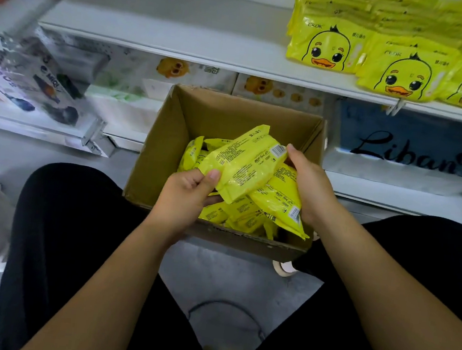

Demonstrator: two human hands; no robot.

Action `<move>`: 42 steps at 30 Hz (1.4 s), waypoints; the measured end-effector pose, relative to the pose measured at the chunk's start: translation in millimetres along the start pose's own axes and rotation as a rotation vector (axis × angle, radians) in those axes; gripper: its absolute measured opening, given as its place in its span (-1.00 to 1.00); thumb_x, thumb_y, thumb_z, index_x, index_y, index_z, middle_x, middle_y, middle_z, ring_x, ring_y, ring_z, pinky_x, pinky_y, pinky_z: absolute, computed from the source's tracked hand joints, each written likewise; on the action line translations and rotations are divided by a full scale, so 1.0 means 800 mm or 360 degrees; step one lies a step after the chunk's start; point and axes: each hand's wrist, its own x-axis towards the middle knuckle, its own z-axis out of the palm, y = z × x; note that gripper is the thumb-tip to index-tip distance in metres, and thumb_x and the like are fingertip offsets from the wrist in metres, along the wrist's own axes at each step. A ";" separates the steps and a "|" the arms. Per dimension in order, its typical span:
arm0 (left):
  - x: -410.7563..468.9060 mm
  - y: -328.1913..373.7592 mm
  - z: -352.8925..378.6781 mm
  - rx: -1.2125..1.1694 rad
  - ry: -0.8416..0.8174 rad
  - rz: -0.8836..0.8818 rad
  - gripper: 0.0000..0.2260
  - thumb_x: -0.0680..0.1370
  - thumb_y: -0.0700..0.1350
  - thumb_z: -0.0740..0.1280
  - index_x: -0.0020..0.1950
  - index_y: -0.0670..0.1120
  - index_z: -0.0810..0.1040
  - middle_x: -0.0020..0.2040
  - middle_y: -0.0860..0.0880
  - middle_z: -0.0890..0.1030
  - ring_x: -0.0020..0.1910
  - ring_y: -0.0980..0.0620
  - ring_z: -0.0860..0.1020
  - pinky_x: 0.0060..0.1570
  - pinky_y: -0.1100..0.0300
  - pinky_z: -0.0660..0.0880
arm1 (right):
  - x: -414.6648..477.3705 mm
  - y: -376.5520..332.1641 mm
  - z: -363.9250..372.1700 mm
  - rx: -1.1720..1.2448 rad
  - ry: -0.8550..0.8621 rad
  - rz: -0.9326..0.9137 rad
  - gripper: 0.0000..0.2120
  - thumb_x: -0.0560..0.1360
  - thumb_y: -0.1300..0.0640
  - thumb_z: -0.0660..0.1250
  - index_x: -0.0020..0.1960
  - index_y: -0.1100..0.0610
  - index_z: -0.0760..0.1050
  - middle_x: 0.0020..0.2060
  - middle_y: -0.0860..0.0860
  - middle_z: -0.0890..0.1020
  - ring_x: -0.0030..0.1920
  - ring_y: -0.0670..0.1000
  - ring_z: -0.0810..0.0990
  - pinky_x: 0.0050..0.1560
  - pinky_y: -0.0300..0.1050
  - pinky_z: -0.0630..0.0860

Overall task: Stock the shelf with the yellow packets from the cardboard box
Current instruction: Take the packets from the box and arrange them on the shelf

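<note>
An open cardboard box (172, 128) stands on the floor between my knees, holding several loose yellow packets (220, 212). Over the box, a yellow packet (242, 161) lies back side up between both hands. My left hand (186, 195) pinches its near left end with the thumb on top. My right hand (308, 183) holds its far right end by the barcode, and under that palm lies a second yellow packet (281, 200). On the white shelf (180, 47) at upper right are stacks of yellow duck-face packets (400, 67).
Below the shelf stand white duck-print tissue packs (194, 74) and a blue pack with black lettering (410, 142). A clear-wrapped pack (35, 77) lies on the lower left shelf. A tape roll (285, 267) sits on the floor by the box's near right corner.
</note>
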 end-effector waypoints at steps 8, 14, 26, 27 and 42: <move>0.012 0.003 -0.011 -0.0085 0.0007 -0.0082 -0.76 0.67 -0.07 0.28 0.11 -0.20 0.65 0.07 -0.13 0.74 0.11 -0.12 0.71 0.04 0.08 0.67 | 0.004 -0.003 -0.010 -0.0072 0.0060 -0.0258 -0.80 0.57 -0.05 0.36 -0.12 -0.03 0.72 -0.09 0.04 0.75 0.01 0.14 0.71 0.22 0.25 0.57; 0.020 0.011 0.009 -0.0360 0.0436 -0.0300 -0.74 0.73 -0.08 0.21 0.09 -0.20 0.62 -0.04 -0.15 0.75 -0.08 -0.12 0.74 -0.22 0.11 0.68 | 0.005 0.008 -0.004 -0.0208 0.0159 -0.0796 -0.66 0.61 -0.01 0.28 -0.10 0.25 0.64 -0.29 0.16 0.58 -0.18 0.12 0.57 -0.05 -0.04 0.51; 0.040 0.009 0.023 0.0699 0.1161 0.0296 -0.58 0.74 0.00 0.11 -0.21 -0.23 0.42 -0.36 -0.12 0.47 -0.35 -0.19 0.51 -0.31 0.12 0.52 | 0.004 0.019 0.007 -0.0370 0.0062 -0.1044 -0.43 0.57 -0.14 0.24 -0.11 0.44 0.49 -0.29 0.45 0.40 -0.31 0.13 0.40 -0.24 -0.11 0.34; 0.038 0.009 0.022 0.0785 0.1144 0.0333 -0.58 0.75 -0.01 0.12 -0.19 -0.25 0.43 -0.37 -0.09 0.44 -0.38 -0.11 0.43 -0.37 0.21 0.38 | 0.004 0.019 0.006 -0.0385 0.0048 -0.1056 -0.43 0.59 -0.11 0.24 -0.11 0.46 0.49 -0.29 0.45 0.41 -0.30 0.12 0.39 -0.25 -0.11 0.33; 0.038 0.009 0.015 0.0214 0.1058 0.0302 -0.62 0.74 -0.04 0.17 -0.28 -0.05 0.42 -0.35 0.01 0.38 -0.37 0.13 0.29 -0.36 0.20 0.27 | 0.017 0.024 0.008 -0.0356 -0.0014 -0.1051 -0.47 0.59 -0.07 0.28 -0.10 0.46 0.49 -0.23 0.48 0.45 -0.32 0.21 0.43 -0.21 -0.11 0.32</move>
